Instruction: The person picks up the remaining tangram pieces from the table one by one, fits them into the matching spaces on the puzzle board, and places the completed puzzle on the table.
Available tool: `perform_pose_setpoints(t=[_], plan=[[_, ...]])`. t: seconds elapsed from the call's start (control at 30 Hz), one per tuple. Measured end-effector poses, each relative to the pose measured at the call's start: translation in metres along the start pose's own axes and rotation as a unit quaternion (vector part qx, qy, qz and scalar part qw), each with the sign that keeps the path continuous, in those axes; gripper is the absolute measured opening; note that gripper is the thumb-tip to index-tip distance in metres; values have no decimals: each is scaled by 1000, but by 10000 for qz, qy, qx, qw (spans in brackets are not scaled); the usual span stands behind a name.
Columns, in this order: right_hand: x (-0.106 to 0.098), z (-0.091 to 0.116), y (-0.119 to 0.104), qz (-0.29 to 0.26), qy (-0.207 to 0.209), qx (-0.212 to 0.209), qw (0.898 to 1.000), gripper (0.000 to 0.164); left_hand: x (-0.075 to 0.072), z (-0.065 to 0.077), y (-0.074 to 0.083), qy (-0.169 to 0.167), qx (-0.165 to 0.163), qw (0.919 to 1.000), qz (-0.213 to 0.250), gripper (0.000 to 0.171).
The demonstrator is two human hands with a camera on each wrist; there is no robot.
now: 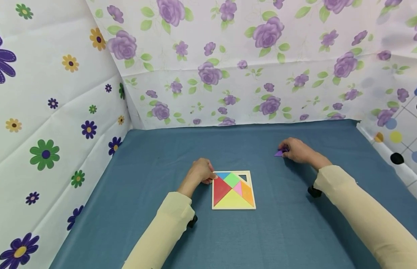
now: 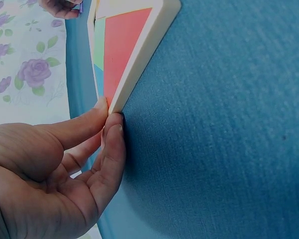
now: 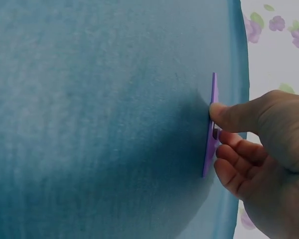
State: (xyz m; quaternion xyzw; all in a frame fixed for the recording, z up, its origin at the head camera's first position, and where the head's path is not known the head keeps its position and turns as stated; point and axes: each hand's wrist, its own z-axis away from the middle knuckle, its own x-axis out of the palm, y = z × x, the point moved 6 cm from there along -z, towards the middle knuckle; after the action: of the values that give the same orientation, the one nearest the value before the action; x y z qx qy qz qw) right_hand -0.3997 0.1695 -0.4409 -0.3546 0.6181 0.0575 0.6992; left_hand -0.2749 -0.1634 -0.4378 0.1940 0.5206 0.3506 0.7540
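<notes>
A square tangram board (image 1: 233, 209) with a pale wooden frame lies on the table, filled with red, yellow, orange, pink, green and blue pieces. One triangular slot (image 1: 243, 177) at its upper right corner shows dark. My left hand (image 1: 200, 171) pinches the board's upper left corner, the thumb on top beside the red triangle (image 2: 123, 47) and the fingers at the edge. Off to the right, my right hand (image 1: 297, 150) holds a purple triangle piece (image 3: 209, 149) between thumb and fingers, close over the cloth. In the right wrist view the piece appears nearly edge-on.
A blue-grey cloth (image 1: 154, 160) covers the table. A white sheet with purple roses (image 1: 210, 73) hangs along the back edge, a flowered sheet (image 1: 45, 154) at the left and a dotted one (image 1: 395, 137) at the right. A black wrist device (image 1: 314, 191) sits under the right sleeve.
</notes>
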Motion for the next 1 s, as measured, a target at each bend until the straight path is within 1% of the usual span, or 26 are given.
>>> perform_pose_setpoints(t=[0.13,0.3,0.43,0.6,0.87,1.0], plan=[[-3,0,-1,113,51,-43,9999,26,0,1,2,-12,-41,10000,7,17],[-4,0,-4,319,276,-27,9991,27,2,0,0,69,-81,9999,31,17],[-3,2,-7,468,494,-20,9977,24,2,-3,-1,147,-150,9998,4,18],[-1,6,-12,563,736,-45,9957,17,2,-4,-2,164,-186,9997,-35,18],[-3,15,-16,591,992,32,9933,7,3,-6,-3,154,-187,9997,-58,18],[-5,19,-20,620,1028,-37,9928,9,3,-8,-4,132,-219,9997,-38,19]])
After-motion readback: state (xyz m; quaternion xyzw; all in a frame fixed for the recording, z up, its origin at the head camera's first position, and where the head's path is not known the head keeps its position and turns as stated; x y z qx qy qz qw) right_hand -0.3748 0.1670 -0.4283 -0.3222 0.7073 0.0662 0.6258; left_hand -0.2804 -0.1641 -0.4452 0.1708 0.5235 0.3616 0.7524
